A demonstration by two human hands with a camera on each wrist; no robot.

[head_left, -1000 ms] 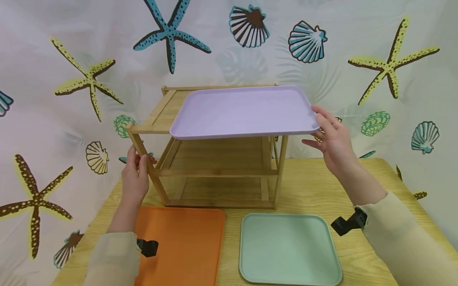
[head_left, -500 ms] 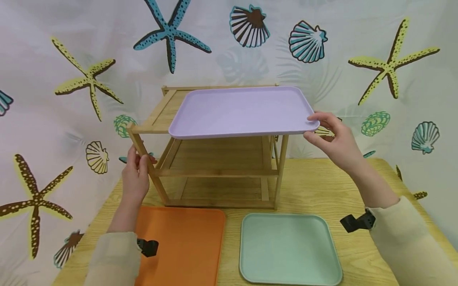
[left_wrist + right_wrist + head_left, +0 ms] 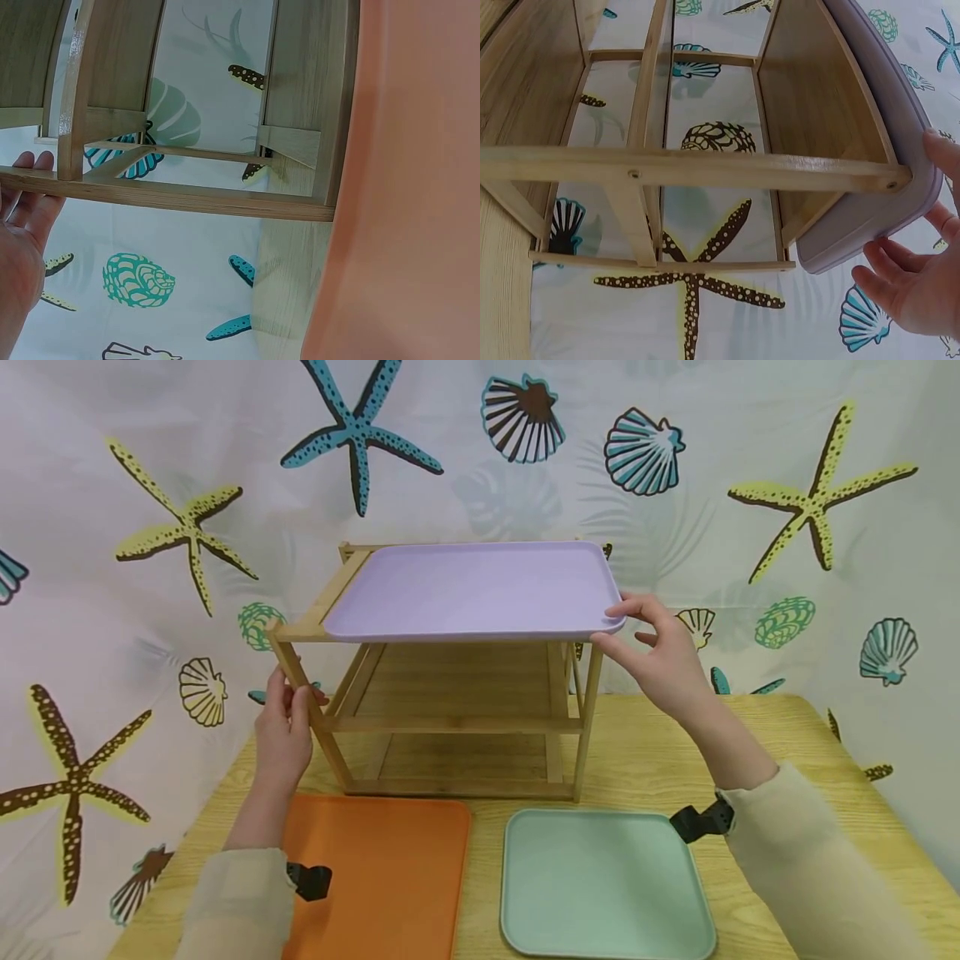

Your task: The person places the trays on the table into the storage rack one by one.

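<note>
A lilac tray (image 3: 480,589) lies across the top shelf of a three-tier wooden rack (image 3: 453,724). Its right end juts slightly past the rack's right post. My right hand (image 3: 660,660) pinches the tray's front right corner, thumb below and fingers at the rim. In the right wrist view, the tray's underside (image 3: 877,217) shows beside the top shelf, with the hand (image 3: 922,285) at its edge. My left hand (image 3: 283,735) grips the rack's front left post. The left wrist view shows fingers (image 3: 41,214) around that post (image 3: 187,201); some are hidden behind it.
On the wooden table (image 3: 750,760), an orange tray (image 3: 375,877) lies at front left, partly under the left forearm. A mint green tray (image 3: 600,885) lies to its right. Behind the rack hangs a cloth (image 3: 450,510) printed with starfish and shells.
The right fingers have taken hold of the lilac tray's corner, and the tray has slid left along the rack's top. My left hand has stayed on the post.
</note>
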